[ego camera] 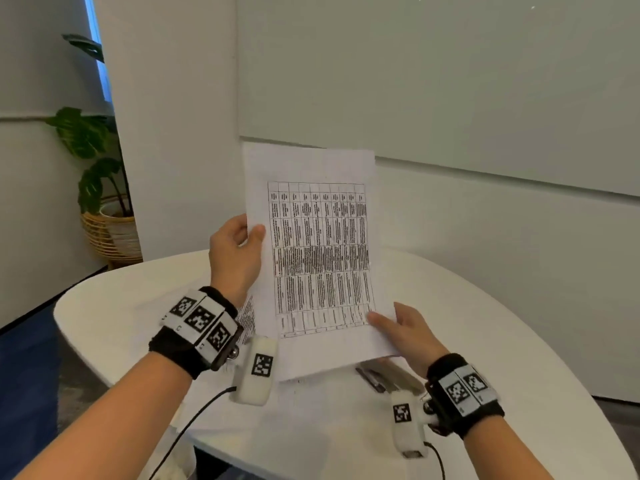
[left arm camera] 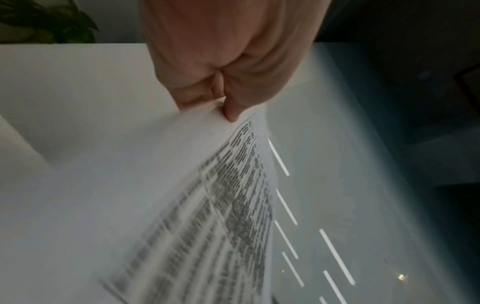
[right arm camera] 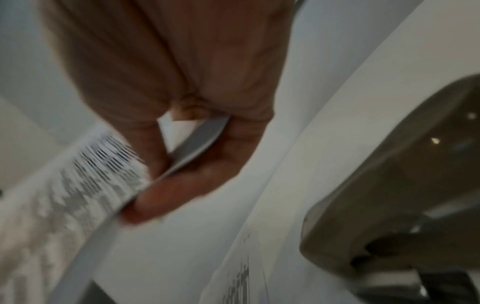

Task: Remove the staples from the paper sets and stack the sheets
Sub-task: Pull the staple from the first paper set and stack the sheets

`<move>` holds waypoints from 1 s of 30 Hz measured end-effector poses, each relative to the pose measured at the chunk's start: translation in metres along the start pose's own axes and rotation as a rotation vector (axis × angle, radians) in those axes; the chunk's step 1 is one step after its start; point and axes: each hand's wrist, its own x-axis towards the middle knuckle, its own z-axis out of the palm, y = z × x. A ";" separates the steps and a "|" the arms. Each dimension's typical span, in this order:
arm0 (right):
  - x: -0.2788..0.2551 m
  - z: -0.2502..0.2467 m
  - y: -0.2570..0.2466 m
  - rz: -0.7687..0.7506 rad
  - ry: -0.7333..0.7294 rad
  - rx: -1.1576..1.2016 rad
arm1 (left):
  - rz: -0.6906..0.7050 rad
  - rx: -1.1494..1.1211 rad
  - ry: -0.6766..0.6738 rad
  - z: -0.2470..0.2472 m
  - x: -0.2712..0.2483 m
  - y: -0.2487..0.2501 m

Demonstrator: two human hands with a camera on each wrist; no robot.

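Note:
A printed paper set (ego camera: pixel 318 258) with a dense table on it is held up above the white table (ego camera: pixel 502 327), tilted toward me. My left hand (ego camera: pixel 239 251) pinches its left edge, thumb on the front; the left wrist view shows the left hand (left arm camera: pixel 221 82) with the paper set (left arm camera: pixel 207 216) running away from it. My right hand (ego camera: pixel 405 327) grips the lower right corner, thumb on top and fingers underneath. In the blurred right wrist view the right hand (right arm camera: pixel 187 144) holds the paper set (right arm camera: pixel 85 185). No staple is visible.
More printed sheets (ego camera: pixel 298 400) lie on the table under the held set. A dark metal tool (ego camera: pixel 388 374), perhaps a stapler or staple remover, lies beneath the right hand, and shows as the dark metal tool (right arm camera: pixel 405 185). A potted plant (ego camera: pixel 100 188) stands at the left.

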 end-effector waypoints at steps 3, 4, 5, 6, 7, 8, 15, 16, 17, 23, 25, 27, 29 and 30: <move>0.018 -0.026 0.008 0.005 0.261 -0.045 | -0.105 0.080 -0.085 -0.005 -0.008 -0.024; 0.024 -0.034 0.012 0.030 0.332 -0.058 | -0.120 0.167 -0.131 -0.008 -0.013 -0.034; 0.029 -0.044 0.016 0.065 0.392 -0.062 | -0.115 0.297 -0.187 -0.013 -0.018 -0.045; 0.035 -0.054 0.021 0.107 0.439 -0.056 | -0.113 0.457 -0.264 -0.019 -0.024 -0.055; 0.039 -0.063 0.026 0.146 0.475 -0.060 | -0.117 0.607 -0.359 -0.024 -0.031 -0.065; 0.043 -0.073 0.032 0.175 0.495 -0.074 | -0.142 0.740 -0.454 -0.030 -0.037 -0.075; 0.043 -0.116 0.064 0.317 0.538 -0.185 | -0.333 1.198 -0.614 -0.062 -0.053 -0.117; 0.044 -0.120 0.069 0.342 0.552 -0.178 | -0.352 1.215 -0.610 -0.065 -0.053 -0.119; 0.045 -0.124 0.073 0.364 0.564 -0.173 | -0.368 1.228 -0.608 -0.068 -0.052 -0.121; 0.044 -0.136 0.086 0.497 0.525 -0.374 | -0.406 1.325 -0.528 -0.070 -0.052 -0.128; 0.037 -0.133 0.081 0.542 0.535 -0.614 | -0.405 1.339 -0.478 -0.069 -0.052 -0.129; 0.026 -0.121 0.072 0.471 0.566 -0.696 | -0.401 1.313 -0.445 -0.069 -0.050 -0.130; 0.017 -0.103 0.064 0.303 0.570 -0.659 | -0.427 1.266 -0.412 -0.068 -0.049 -0.131; 0.011 -0.092 0.060 0.235 0.552 -0.629 | -0.443 1.234 -0.392 -0.068 -0.049 -0.131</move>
